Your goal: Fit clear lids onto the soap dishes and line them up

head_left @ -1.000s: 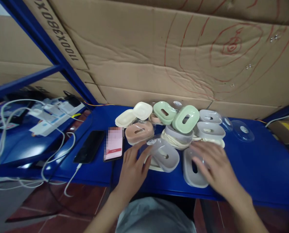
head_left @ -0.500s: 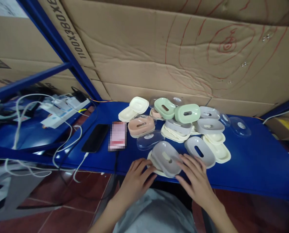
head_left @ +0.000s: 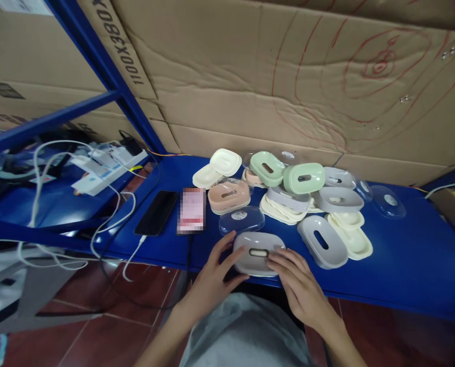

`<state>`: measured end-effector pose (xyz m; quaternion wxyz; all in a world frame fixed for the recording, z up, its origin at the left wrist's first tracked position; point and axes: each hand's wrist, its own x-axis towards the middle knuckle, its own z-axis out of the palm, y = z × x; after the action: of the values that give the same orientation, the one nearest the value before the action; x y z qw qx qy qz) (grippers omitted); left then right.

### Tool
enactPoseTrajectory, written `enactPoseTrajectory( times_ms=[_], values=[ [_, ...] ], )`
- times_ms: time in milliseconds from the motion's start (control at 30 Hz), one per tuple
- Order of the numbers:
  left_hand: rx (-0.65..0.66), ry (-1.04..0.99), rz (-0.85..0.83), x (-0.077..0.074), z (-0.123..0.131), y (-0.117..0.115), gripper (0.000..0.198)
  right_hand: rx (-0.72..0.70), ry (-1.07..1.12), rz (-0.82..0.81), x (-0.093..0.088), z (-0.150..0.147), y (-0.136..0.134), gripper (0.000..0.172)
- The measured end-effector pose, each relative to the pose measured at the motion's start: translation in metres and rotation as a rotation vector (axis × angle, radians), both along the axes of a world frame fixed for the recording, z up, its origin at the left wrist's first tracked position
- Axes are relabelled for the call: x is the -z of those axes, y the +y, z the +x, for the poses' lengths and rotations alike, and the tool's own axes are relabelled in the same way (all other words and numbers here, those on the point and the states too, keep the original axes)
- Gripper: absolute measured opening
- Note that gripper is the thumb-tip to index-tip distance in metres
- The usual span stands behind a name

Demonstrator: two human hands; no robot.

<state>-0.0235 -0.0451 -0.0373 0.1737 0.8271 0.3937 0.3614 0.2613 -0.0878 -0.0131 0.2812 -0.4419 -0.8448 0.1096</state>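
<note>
A grey oval dish (head_left: 258, 239) with a slot in its floor lies at the table's front edge, a cream rim showing beneath it. My left hand (head_left: 221, 267) curves round its left end, thumb at the front and fingers at the back. Over the right end rests my right hand (head_left: 296, 275), its fingers close together on the dish. Just behind is a clear lid (head_left: 241, 220). Another grey dish (head_left: 322, 242) sits to the right, beside cream trays (head_left: 353, 242). A pink dish (head_left: 229, 196) and green dishes (head_left: 303, 178) stand farther back.
Two phones, one black (head_left: 156, 213) and one with a lit screen (head_left: 191, 210), lie on the blue table (head_left: 403, 265) at left. Beyond them are a white power strip (head_left: 105, 173) and cables. Cardboard (head_left: 219, 76) stands behind. More clear lids (head_left: 388, 202) lie at right.
The grey dish in front has turned from a slant to nearly straight and now sits squarely over the cream piece. Both hands have shifted with it. The camera view has moved slightly.
</note>
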Motion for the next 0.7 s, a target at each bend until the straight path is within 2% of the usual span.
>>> enactPoseTrajectory(
  times_ms=[133, 267, 400, 467, 567, 700],
  values=[
    [0.071, 0.053, 0.000, -0.003, 0.000, 0.003, 0.056, 0.030, -0.078, 0.028, 0.001, -0.011, 0.001, 0.049],
    [0.097, 0.047, 0.014, -0.003, 0.001, 0.004, 0.047, 0.057, -0.129, 0.068, 0.004, -0.016, 0.000, 0.049],
    [0.113, 0.025, 0.031, -0.005, 0.000, 0.003, 0.045, 0.028, -0.089, 0.081, 0.005, -0.010, -0.003, 0.047],
    [0.117, 0.009, 0.027, -0.007, -0.001, 0.002, 0.043, 0.018, -0.035, 0.085, 0.001, -0.002, 0.001, 0.048],
    [0.119, -0.008, 0.021, -0.011, -0.002, 0.000, 0.039, 0.005, -0.022, 0.066, -0.017, 0.005, 0.024, 0.053],
    [0.145, -0.013, 0.031, -0.014, -0.006, -0.005, 0.035, -0.069, -0.169, 0.017, -0.041, -0.007, 0.085, 0.049]
  ],
)
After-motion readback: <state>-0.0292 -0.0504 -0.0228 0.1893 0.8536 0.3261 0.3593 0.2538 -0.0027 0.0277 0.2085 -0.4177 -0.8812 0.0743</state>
